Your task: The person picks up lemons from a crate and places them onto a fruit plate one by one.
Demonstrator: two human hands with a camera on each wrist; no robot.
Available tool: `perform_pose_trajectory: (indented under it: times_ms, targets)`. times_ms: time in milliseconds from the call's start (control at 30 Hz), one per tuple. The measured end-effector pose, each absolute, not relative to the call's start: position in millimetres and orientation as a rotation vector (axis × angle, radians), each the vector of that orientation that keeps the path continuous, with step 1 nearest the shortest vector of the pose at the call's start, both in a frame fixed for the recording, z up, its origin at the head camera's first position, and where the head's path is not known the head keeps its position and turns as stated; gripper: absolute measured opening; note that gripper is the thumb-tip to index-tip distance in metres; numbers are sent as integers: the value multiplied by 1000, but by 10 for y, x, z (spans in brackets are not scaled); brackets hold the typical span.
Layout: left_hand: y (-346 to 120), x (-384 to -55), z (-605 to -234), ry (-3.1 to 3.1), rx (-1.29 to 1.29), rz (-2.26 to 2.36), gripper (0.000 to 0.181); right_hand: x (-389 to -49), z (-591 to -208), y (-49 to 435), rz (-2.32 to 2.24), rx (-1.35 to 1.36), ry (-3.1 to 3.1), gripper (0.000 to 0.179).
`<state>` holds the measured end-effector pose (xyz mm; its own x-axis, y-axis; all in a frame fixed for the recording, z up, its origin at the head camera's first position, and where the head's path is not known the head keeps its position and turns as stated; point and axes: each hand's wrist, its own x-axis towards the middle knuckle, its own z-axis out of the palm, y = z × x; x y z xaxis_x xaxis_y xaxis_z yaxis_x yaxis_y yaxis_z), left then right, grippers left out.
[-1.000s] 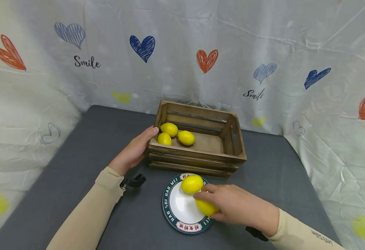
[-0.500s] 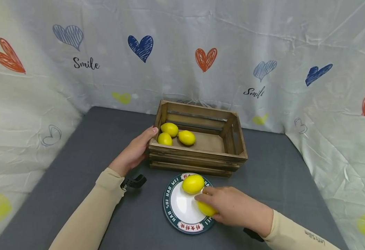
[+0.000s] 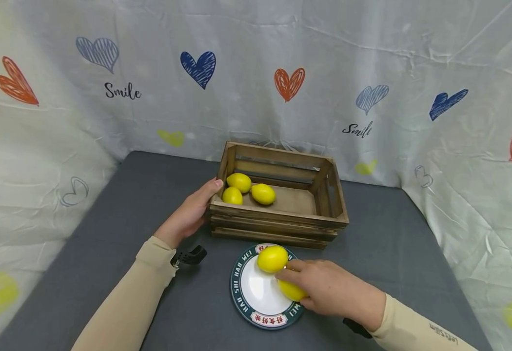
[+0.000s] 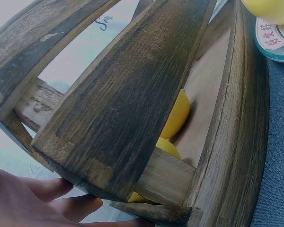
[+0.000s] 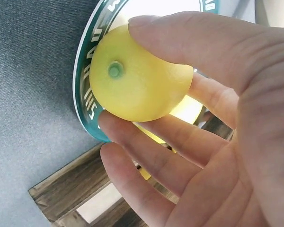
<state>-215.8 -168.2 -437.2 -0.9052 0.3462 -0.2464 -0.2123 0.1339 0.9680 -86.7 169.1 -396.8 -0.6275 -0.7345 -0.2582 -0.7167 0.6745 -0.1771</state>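
Observation:
My left hand [image 3: 187,214] grips the left end of a brown slatted wooden crate [image 3: 278,218], its thumb over the rim. In the left wrist view, fingers curl at the corner below the crate's slats [image 4: 113,99]. Inside, three yellow lemons [image 3: 263,194] lie toward the left end. In front of the crate stands a white plate [image 3: 256,290] with a dark green lettered rim. On its far side sits one lemon [image 3: 272,259]. My right hand [image 3: 332,290] holds another lemon [image 5: 142,80] over the plate's right side, thumb on one side and fingers on the other.
A dark grey cloth covers the table [image 3: 186,307]. Behind and at both sides hangs a pale curtain [image 3: 247,112] printed with hearts. A black strap [image 3: 190,255] sticks out from the left wrist beside the plate.
My right hand has shifted slightly and covers a bit more of the lemon it holds. My left hand keeps its place on the crate; the head view has moved slightly.

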Motion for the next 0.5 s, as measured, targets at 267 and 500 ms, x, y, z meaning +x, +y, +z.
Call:
perform_pose_trajectory:
  times_ms: [267,500]
  targets:
    - [-1683,-2170,-4409,1966,138,1833,90,-875,-3935,1695,-102,-1080,2571,61]
    - [-1689,-2172,-4389,1984,130,1830,90,-942,-3771,1702,-152,-1030,2561,62]
